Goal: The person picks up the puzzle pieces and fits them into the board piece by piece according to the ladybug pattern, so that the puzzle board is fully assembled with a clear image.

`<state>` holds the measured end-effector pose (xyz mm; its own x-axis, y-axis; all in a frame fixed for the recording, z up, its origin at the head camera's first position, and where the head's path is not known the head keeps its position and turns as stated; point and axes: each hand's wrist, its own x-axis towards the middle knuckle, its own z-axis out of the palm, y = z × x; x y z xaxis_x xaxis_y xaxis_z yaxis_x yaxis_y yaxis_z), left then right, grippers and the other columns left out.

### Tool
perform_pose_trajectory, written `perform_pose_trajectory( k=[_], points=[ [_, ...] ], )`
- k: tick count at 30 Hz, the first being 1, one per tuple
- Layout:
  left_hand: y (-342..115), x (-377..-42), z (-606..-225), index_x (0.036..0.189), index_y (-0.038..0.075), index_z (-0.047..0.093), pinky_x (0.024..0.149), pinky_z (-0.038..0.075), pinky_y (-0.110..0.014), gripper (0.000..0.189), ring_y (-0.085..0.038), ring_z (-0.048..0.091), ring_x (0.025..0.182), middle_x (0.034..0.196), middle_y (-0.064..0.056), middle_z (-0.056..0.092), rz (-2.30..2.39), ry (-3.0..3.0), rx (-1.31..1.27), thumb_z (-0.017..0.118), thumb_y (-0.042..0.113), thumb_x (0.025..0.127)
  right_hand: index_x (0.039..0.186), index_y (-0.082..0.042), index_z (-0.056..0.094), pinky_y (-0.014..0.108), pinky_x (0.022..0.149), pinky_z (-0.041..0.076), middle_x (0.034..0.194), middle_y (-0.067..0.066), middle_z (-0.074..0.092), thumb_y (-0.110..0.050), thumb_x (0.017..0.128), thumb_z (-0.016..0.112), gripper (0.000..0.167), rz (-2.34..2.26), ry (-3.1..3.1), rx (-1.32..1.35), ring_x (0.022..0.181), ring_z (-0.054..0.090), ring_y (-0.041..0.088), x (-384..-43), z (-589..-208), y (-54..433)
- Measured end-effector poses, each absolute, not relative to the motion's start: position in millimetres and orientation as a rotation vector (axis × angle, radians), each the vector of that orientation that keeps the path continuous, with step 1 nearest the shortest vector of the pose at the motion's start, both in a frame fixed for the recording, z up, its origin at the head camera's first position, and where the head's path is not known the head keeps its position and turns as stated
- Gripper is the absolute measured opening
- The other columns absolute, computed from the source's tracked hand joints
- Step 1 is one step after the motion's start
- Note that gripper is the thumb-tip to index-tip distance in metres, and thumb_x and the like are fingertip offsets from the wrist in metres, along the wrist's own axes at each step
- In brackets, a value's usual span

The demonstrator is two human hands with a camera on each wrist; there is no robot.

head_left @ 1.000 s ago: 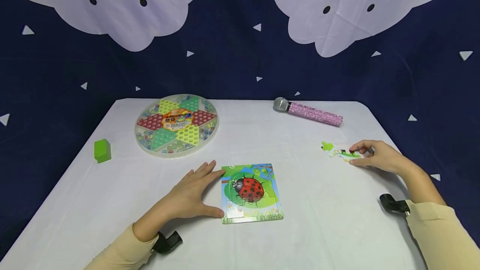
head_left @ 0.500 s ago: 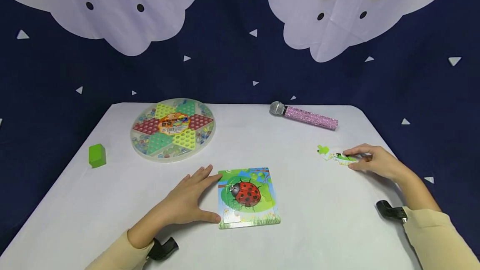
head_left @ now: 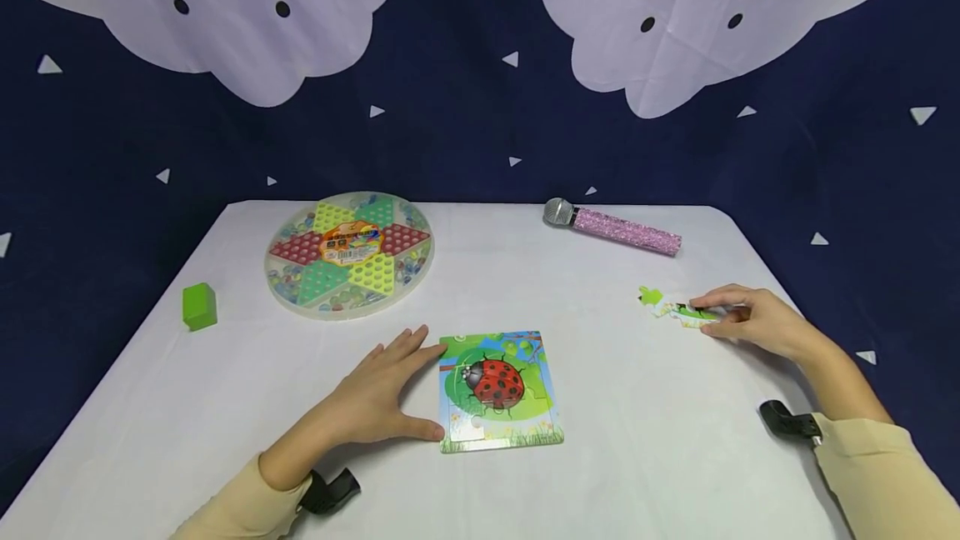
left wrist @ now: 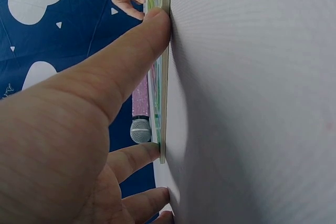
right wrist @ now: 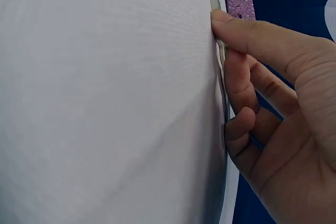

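A square ladybug jigsaw puzzle (head_left: 498,383) lies flat on the white table, with a white gap at its lower left. My left hand (head_left: 375,398) rests at its left edge, fingers spread, thumb and index fingertip touching the side. In the left wrist view the thumb (left wrist: 149,30) presses against the puzzle's edge. Out to the right, my right hand (head_left: 757,323) pinches a green and white puzzle piece (head_left: 693,315) between thumb and index finger, low over the table. Beside it lies a bright green puzzle piece (head_left: 649,296). My right fingers partly hide the pinched piece.
Toward the back left is a round Chinese checkers set (head_left: 348,255) with marbles. A green block (head_left: 199,306) stands near the table's left edge. Behind the loose pieces lies a pink glittery microphone (head_left: 626,230). A dark blue cloud-print cloth (head_left: 465,107) hangs behind the table.
The head view shifts slightly. My right index finger has moved a little left, and the dark red spot seen by its tip no longer shows. My left hand and the puzzle stay put.
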<state>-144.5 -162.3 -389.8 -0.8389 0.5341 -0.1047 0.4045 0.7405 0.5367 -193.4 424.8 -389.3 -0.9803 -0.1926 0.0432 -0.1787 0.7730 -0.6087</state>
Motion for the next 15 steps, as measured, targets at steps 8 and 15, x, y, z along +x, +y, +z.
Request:
perform_pose_trajectory(
  k=[8, 15],
  points=[
    [-162.0, -145.0, -389.1, 0.164, 0.015, 0.046, 0.129, 0.022, -0.074, 0.114, -0.046, 0.025, 0.164, 0.177, -0.019, 0.027, 0.727, 2.7, 0.751, 0.094, 0.062, 0.072, 0.124, -0.008, 0.08, 0.021, 0.062, 0.048, 0.106, -0.01, 0.071, -0.022, 0.085, 0.093, 0.043, -0.882, 2.986, -0.279, 0.069, 0.059, 0.002, -194.3, -386.0, 419.8],
    [-161.5, -145.0, -389.4, 0.164, 0.016, 0.045, 0.129, 0.021, -0.074, 0.115, -0.045, 0.024, 0.165, 0.178, -0.019, 0.026, 0.721, 2.697, 0.735, 0.094, 0.063, 0.072, 0.12, -0.007, 0.081, 0.023, 0.056, 0.041, 0.095, 0.002, 0.069, -0.018, 0.083, 0.093, 0.041, -0.781, 3.037, -0.338, 0.063, 0.049, 0.001, -194.4, -385.8, 413.7]
  ],
)
